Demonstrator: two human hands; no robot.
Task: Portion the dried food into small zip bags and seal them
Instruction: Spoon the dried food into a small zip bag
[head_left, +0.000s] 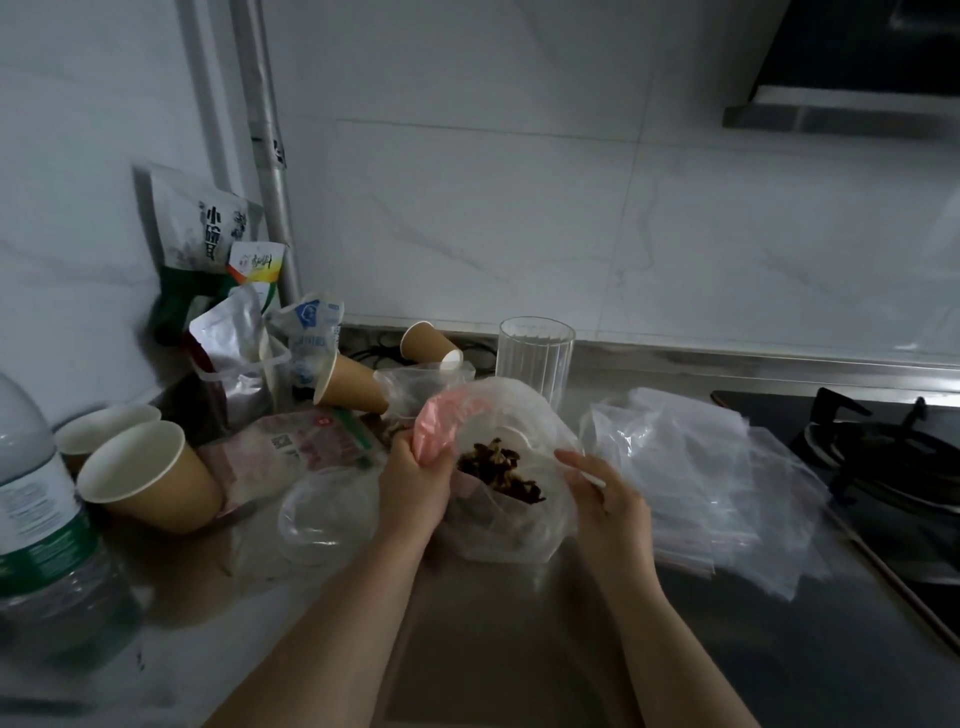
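Both forearms are bare to the frame's edge, with no sleeve showing; the left hand (415, 480) and right hand (605, 493) are ungloved.

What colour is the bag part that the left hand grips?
Pale pink part of the bag, gripped by the left hand; head view.

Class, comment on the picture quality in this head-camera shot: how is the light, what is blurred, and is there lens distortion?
Head view: dim, greyish light, darkest at the stove; wide-angle bending tilts the wall pipe and curves the counter edge; the left hand and right hand are soft with motion blur; the dried food shows as a dark smudge; faint glare on the clear glass.
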